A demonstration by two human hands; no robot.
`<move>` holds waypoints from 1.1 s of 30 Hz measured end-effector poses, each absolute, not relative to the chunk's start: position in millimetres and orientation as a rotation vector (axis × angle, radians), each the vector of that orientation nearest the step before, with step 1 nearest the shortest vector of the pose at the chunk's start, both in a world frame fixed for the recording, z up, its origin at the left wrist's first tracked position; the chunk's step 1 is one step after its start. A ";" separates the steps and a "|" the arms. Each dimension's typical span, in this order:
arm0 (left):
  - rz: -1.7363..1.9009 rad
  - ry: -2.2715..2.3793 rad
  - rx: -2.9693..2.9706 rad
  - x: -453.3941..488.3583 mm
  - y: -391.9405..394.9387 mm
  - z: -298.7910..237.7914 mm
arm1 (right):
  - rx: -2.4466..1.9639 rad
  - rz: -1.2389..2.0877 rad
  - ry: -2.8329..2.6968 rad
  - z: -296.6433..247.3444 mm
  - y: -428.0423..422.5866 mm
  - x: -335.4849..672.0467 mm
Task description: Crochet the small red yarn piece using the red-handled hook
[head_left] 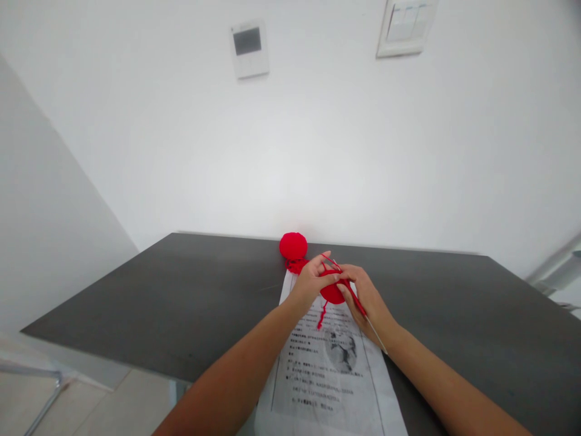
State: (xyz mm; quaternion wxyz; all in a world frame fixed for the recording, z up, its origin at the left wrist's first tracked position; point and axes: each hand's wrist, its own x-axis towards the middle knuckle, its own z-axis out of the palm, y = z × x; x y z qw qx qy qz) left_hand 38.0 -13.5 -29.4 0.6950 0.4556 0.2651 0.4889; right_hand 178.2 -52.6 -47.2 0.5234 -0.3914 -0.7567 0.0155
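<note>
My left hand is closed on a small round red crocheted piece, with red yarn running over its raised forefinger. My right hand is closed on a crochet hook with a red grip and a thin metal shaft; the hook's tip meets the piece. A short yarn tail hangs below the piece. Both hands hover over a printed sheet of paper. A red ball of yarn lies on the table beyond my hands, with loose strands beside it.
The dark grey table stands against a white wall. On the wall are a small panel and a switch plate. A pale floor and a metal chair leg show at lower left.
</note>
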 end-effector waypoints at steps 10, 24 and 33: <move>0.768 0.488 0.891 21.4 -5.4 -25.2 | -0.884 0.168 -1.957 -27.2 -64.2 185.8; 0.534 0.419 1.017 -0.5 1.1 -14.2 | -0.758 0.156 -2.063 -18.2 -67.2 191.5; 0.516 0.398 1.063 -9.5 3.8 -11.8 | -0.668 0.078 -2.109 -10.6 -72.6 191.8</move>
